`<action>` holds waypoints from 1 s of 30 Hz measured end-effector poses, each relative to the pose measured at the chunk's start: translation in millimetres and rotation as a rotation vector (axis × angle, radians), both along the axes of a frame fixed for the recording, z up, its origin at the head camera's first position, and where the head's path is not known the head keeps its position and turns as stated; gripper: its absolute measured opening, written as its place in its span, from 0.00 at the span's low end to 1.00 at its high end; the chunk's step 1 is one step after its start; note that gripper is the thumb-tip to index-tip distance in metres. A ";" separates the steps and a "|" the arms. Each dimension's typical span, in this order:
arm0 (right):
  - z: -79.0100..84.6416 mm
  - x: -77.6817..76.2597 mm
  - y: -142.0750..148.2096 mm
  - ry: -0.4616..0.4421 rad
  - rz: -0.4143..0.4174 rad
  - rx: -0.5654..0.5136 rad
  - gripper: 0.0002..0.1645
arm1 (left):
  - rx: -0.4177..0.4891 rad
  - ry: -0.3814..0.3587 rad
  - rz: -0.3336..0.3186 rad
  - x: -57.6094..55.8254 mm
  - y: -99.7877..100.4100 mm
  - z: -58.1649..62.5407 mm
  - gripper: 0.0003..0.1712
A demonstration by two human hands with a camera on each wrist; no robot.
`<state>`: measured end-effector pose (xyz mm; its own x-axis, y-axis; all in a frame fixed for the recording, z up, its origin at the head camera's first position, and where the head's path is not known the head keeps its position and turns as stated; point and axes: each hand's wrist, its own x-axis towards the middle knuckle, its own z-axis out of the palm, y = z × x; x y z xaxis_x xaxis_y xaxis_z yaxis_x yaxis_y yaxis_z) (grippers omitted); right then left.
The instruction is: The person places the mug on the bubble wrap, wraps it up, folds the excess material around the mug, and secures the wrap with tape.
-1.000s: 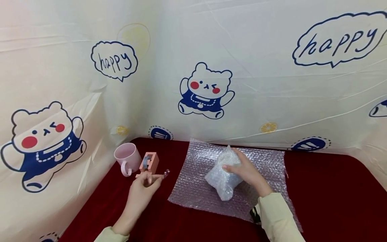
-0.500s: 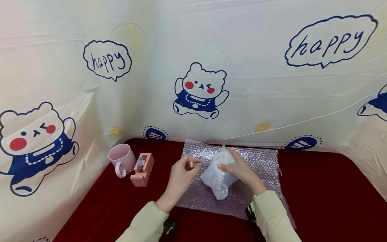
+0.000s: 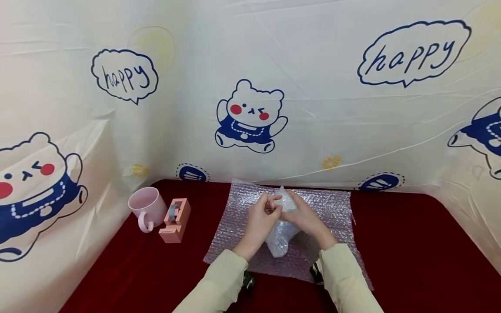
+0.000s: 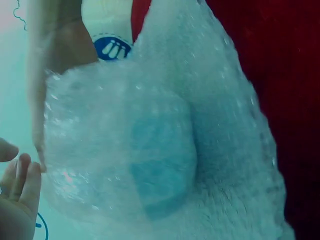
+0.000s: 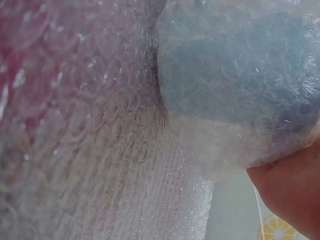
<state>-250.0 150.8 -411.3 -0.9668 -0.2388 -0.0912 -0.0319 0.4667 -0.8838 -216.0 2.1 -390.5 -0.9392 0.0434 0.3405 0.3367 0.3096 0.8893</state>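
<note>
A bundle in bubble wrap (image 3: 278,243), with something blue showing dimly through it in the left wrist view, stands on a flat bubble wrap sheet (image 3: 223,234). My right hand (image 3: 307,219) grips its right side, thumb in front. Close against its upper left is my left hand (image 3: 260,221), fingers bent, with a small piece of clear tape at the thumb and forefinger; the tape itself is hard to make out now. In the left wrist view, the left fingers (image 4: 27,187) are by the bundle's edge. The blue thing's exact kind is hidden by the wrap.
To the left on the dark red cloth (image 3: 129,269) stand a pink mug (image 3: 148,206) and a pink tape dispenser (image 3: 175,221) with a grey roll. A white curtain (image 3: 321,108) printed with bears hangs behind the table.
My left hand has moved right, from beside the tape dispenser to the wrapped bundle, carrying the clear tape. My right hand keeps its grip on the bundle. The head view has turned slightly right.
</note>
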 end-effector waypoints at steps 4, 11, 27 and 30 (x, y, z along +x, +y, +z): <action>1.4 0.3 -2.5 -0.003 0.006 0.004 0.54 | -0.017 0.009 -0.057 -2.1 -4.3 -2.6 0.11; 2.5 -0.9 -3.2 0.014 0.032 0.000 0.55 | -0.073 -0.032 -0.166 -4.0 -10.5 -5.2 0.13; 2.9 1.8 -3.6 0.164 -0.004 0.281 0.54 | -0.055 -0.025 -0.196 -10.8 -16.1 -8.1 0.14; 1.9 2.3 -4.2 0.212 -0.015 0.308 0.53 | -0.068 -0.029 -0.198 -11.7 -16.2 -7.9 0.14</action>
